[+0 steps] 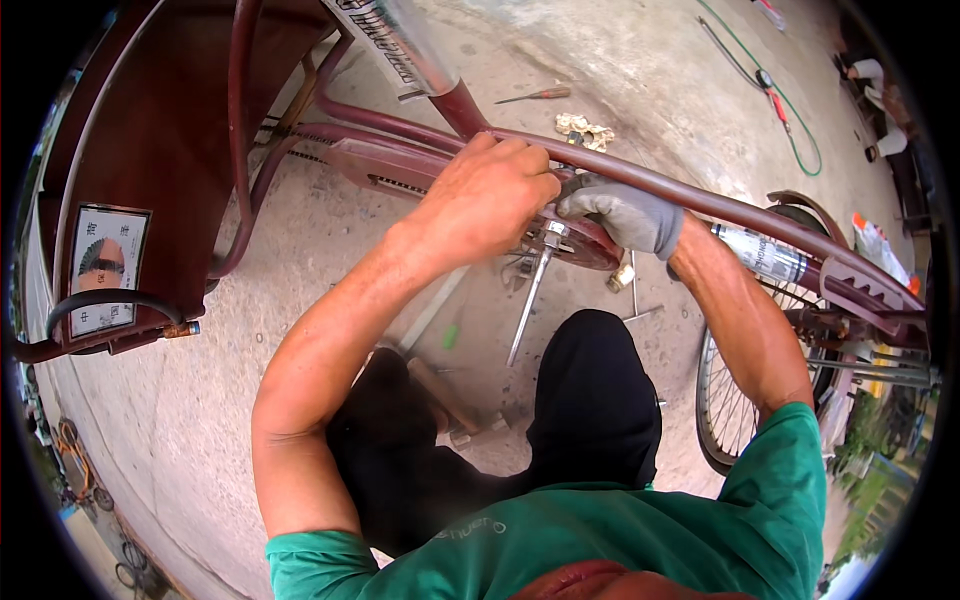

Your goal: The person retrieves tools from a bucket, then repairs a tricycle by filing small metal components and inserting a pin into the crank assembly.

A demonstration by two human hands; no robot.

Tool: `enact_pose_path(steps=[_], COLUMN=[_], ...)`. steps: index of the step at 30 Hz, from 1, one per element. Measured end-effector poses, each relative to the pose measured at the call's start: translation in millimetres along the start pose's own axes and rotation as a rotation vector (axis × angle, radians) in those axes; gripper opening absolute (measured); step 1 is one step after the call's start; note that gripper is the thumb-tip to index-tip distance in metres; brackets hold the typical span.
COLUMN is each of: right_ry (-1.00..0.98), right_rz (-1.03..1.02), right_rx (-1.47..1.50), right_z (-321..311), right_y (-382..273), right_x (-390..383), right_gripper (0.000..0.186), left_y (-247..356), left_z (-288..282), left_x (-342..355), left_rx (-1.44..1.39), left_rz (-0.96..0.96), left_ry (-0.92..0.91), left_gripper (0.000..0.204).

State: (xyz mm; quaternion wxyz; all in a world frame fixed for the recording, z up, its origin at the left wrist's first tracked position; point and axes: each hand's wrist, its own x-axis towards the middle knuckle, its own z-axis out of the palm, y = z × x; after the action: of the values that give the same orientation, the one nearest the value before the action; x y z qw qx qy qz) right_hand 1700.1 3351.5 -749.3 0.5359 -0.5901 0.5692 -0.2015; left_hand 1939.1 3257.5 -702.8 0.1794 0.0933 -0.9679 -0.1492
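Observation:
A maroon cargo tricycle's frame tube point(690, 190) runs across in front of me. Below it, the maroon chain guard point(385, 172) covers part of the chain. My left hand point(490, 190), bare, is closed with its fingers curled over the guard's front end beside the frame tube. Just to its right, my right hand point(628, 215) wears a grey work glove. Its fingers are bent in at the crank axle by the round chainwheel point(590, 245); what they pinch is hidden. A silver crank arm point(530, 295) points down toward my knees, below both hands.
A screwdriver point(540, 95) and a crumpled pale cloth point(585, 132) lie beyond the frame. A wooden-handled hammer point(440, 392) lies between my knees. The front wheel point(715, 390) stands at right, the maroon cargo box point(150, 150) at left. A green hose point(815, 150) curves behind.

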Motion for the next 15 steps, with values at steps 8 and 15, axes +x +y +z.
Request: enact_pose_path(steps=[8, 15], right_ry=[0.007, 0.053], right_rz=[-0.117, -0.192], right_rx=[0.092, 0.031], right_z=[0, 2], right_y=[14, 6], right_x=[1, -2], right_gripper=[0.018, 0.019], left_y=[2, 0], left_z=[10, 8], left_x=[-1, -2], left_rx=[0.014, 0.073], left_rz=[0.011, 0.106], left_ry=[0.089, 0.064], left_gripper=[0.015, 0.011])
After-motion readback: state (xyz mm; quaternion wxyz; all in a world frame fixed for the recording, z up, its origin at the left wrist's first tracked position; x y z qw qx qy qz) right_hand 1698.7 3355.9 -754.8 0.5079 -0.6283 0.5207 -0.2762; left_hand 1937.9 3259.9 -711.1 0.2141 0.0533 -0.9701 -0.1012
